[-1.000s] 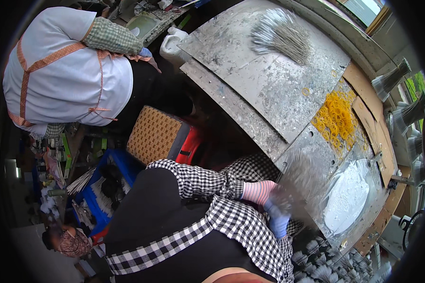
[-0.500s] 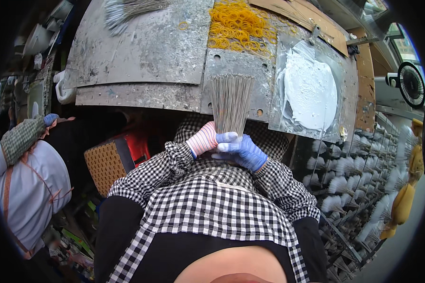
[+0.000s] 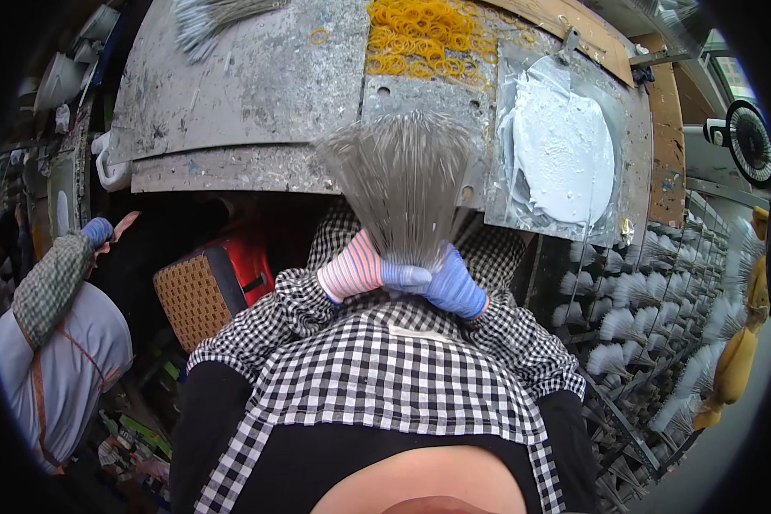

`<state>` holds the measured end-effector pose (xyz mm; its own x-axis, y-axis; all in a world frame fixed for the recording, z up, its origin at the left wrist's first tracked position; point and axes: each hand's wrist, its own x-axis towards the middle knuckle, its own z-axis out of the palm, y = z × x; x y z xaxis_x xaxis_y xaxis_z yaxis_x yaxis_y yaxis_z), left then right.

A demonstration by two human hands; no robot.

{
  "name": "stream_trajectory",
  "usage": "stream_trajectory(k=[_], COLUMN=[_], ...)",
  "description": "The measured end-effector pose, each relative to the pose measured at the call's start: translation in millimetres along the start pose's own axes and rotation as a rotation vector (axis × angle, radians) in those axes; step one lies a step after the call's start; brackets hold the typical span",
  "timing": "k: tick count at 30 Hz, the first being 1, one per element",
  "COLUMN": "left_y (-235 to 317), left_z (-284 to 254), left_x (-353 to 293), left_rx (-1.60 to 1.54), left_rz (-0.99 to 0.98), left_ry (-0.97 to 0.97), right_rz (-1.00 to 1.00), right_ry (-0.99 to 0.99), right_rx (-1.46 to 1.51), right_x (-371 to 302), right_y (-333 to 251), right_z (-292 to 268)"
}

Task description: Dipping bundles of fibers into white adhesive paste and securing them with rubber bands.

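Currently holding a bundle of thin grey strands (image 3: 403, 184) by its narrow end, in front of the checked apron (image 3: 385, 368), between the left hand (image 3: 357, 267), gloved in pink stripes, and the right hand (image 3: 457, 285), gloved in blue. Curling the fingers (image 3: 408, 277) around that end without showing any gap; not being able to tell how firmly. Flaring wide at the far end, overlapping the near edge of the worktop (image 3: 257, 111) in this view. Probably risking a slip of single strands on any slackening of the grip, owing to the wide flare and the lack of a visible tie. Perhaps also chancing bent tips by dipping against that edge; not being able to judge from above whether touching it or clear. Likely courting smears on strands or fingers by drifting too far right, toward the white paste (image 3: 565, 154), or scattering the yellow rubber bands (image 3: 428, 30) by reaching too far forward.
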<state>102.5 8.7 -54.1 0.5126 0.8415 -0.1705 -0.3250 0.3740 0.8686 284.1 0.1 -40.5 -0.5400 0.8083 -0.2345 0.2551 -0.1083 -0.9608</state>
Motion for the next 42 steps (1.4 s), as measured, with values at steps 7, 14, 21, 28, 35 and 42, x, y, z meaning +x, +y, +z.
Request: stream_trajectory(k=[7, 14, 21, 28, 35, 42], left_y=[-9.1, -37.1, -33.4, 23.2, -15.9, -26.9], left_z=[-9.1, -48.6, -13.3, 0.8, -5.8, -14.5], left_x=[9.6, 32.0, 31.6, 10.7, 11.7, 13.9], left_rx=[-0.044, -0.322, -0.009, 0.001, -0.137, -0.155], left_rz=[-0.388, -0.353, -0.289, -0.058, -0.270, -0.555], left_ry=[0.026, -0.265, 0.156, -0.017, 0.071, 0.104], right_rz=[0.516, 0.483, 0.434, 0.002, 0.433, 0.589], right_ry=[-0.055, -0.238, -0.041, 0.183, -0.062, -0.113], right_rx=[0.951, 1.140, 1.020, 0.188, 0.587, 0.795], right_x=[5.5, 3.6, 4.6, 6.1, 2.3, 1.2], right_y=[28.6, 26.3, 27.9, -22.8, 15.2, 32.9], right_z=[10.7, -1.9, 3.3, 13.2, 6.2, -1.1])
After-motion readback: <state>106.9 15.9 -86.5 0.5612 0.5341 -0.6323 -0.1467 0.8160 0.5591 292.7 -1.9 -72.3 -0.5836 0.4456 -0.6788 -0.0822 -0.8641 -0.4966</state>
